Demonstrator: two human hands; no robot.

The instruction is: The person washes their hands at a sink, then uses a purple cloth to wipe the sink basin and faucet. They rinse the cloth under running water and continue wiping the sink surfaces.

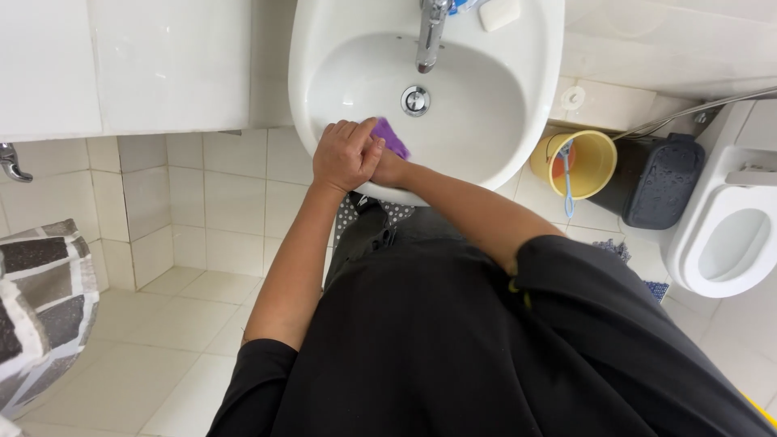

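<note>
both hands clamped together, left hand (348, 154) over right hand (387, 166), on the purple cloth (393, 137) at the white sink (486, 162) near rim; recommend firm, overlapping strokes toward the drain (415, 100).

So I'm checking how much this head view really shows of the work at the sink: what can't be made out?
- Right hand: mostly covered by the left hand; its grip is unseen.
- Purple cloth: only a corner shows past the hands.
- Tap: top cut off by the frame edge.
- Sink: near rim hidden behind the arms.
- Toilet: cut off at the right edge.
</note>
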